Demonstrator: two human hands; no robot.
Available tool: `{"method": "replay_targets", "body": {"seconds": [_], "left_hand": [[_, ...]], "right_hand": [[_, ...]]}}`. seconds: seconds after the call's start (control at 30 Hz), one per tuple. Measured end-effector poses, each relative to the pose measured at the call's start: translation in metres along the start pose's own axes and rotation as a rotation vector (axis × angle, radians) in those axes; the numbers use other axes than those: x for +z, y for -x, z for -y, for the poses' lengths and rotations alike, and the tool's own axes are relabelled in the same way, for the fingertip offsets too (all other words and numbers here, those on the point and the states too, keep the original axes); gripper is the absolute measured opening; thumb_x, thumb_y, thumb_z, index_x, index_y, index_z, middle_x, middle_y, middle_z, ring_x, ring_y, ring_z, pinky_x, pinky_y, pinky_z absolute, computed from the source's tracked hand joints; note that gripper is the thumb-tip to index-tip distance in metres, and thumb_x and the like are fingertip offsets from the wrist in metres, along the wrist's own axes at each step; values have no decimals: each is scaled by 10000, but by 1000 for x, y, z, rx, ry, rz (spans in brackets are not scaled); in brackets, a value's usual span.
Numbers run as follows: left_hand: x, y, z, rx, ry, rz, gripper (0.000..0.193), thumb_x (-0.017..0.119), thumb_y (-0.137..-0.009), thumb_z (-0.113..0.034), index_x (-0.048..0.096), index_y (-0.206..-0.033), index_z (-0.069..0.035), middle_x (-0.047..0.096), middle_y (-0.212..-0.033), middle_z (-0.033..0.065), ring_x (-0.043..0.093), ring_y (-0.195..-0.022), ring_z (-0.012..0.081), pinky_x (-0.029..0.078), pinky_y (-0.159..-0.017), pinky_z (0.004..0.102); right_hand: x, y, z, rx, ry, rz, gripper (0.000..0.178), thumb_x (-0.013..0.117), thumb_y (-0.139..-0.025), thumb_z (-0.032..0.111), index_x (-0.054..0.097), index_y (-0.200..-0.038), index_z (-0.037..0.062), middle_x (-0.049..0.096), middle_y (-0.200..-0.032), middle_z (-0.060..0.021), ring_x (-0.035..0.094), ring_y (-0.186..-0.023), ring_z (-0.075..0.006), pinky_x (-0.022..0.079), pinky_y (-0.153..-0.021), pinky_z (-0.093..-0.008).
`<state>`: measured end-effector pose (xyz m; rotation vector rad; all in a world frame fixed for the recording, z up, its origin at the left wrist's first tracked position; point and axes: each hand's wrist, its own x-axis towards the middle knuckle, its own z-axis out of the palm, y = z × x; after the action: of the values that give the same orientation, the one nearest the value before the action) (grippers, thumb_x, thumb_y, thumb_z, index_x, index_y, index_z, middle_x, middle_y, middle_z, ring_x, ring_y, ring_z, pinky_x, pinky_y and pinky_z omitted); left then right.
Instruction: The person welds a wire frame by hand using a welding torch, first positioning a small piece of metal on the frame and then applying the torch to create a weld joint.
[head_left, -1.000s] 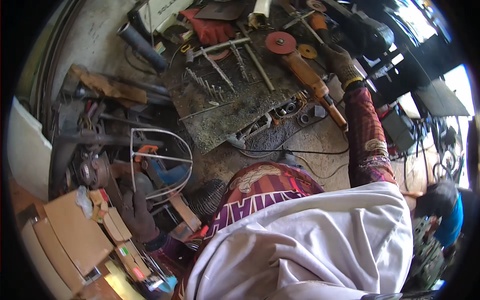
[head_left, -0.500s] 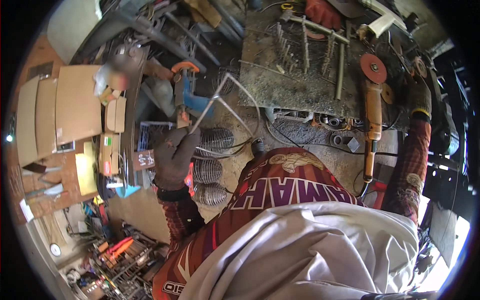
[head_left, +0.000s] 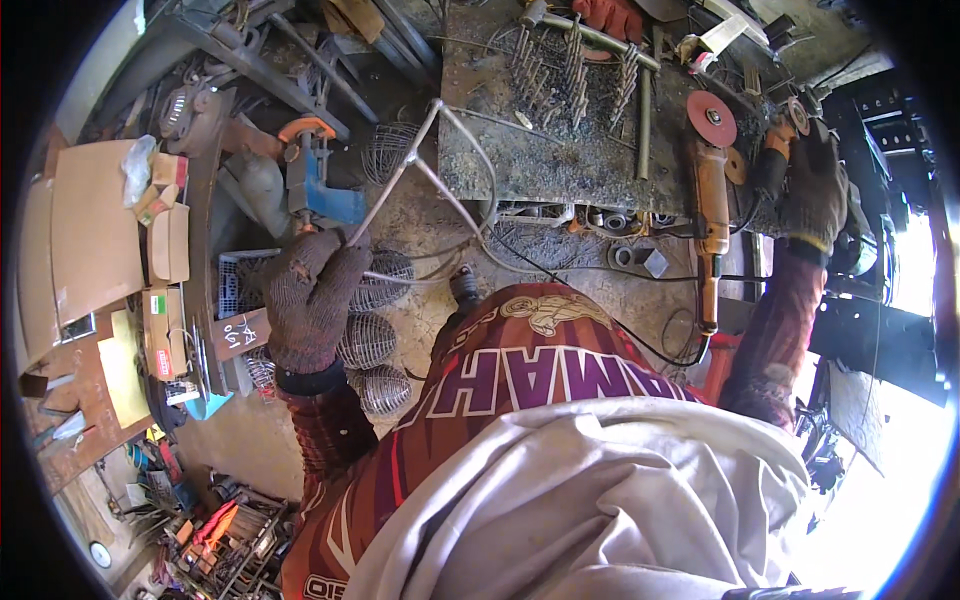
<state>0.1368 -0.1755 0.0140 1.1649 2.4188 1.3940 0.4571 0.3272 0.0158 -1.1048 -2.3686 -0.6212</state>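
Observation:
My left hand [head_left: 312,300], in a dark knitted glove, is closed around one end of a bent metal rod frame [head_left: 413,157]. The frame has a pointed top, a crossing brace and curved rods. It rises from my fist in front of the workbench's near left corner. My gloved right hand [head_left: 815,200] reaches over the right end of the bench, its fingers stretched forward. Just left of it is a small orange and black angle grinder [head_left: 776,140]; whether the hand touches it is hard to see. A larger orange angle grinder [head_left: 711,200] with a red disc lies further left.
The dusty metal workbench [head_left: 560,165] carries upright twisted rods [head_left: 577,75], a T-shaped metal bar [head_left: 645,120] and a red glove [head_left: 608,18]. A blue vise [head_left: 325,190] stands left, above round wire cages [head_left: 368,342] on the floor. Cables cross near my legs.
The view has shifted, so the bench and vise appear further left. The small grinder's orange part shows more plainly beside my right hand. My left hand keeps hold of the rod frame.

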Motion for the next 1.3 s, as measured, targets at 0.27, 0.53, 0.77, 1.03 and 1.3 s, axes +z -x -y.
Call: {"method": "replay_targets", "body": {"seconds": [0.27,0.53,0.77,1.03,1.3], "left_hand": [[23,-49,-27,287,237,57,127,729,-885,-90,701,-944,19,681,-792,121,657,-668,201,506,-593,321],[59,-73,-27,445,127,130,144,704,-915,-132,708,-934,11,674,-772,101,646,-686,138,486,-597,314],[103,-82,-53,386,33,275,330,628,-866,-362,662,-731,-62,657,-694,141,673,-693,351,519,-670,481],[135,-32,-64,639,-68,-457,148,640,-843,-264,678,-871,-124,613,-688,45,660,-660,247,494,-595,403],[152,51,32,296,-37,-162,180,704,-821,-267,672,-967,-165,617,-750,59,665,-731,283,512,-630,444]], "right_hand": [[-62,85,218,-382,-1058,-47,715,817,-819,419,538,-1341,18,648,-1182,-187,683,-1012,-296,575,-850,-372],[-70,130,263,-281,-936,4,898,871,-667,501,526,-1360,45,619,-1126,-192,655,-954,-353,539,-806,-445],[-56,133,275,-237,-1250,403,297,694,-892,84,641,-1167,-18,688,-1108,-206,677,-989,-283,531,-828,-395],[-18,110,232,-19,-1302,550,274,588,-963,146,637,-1176,-20,693,-1124,-171,670,-987,-248,535,-833,-367],[19,88,192,335,-1512,549,311,452,-1037,185,629,-1200,-11,700,-1136,-133,659,-985,-214,540,-839,-338]]}}
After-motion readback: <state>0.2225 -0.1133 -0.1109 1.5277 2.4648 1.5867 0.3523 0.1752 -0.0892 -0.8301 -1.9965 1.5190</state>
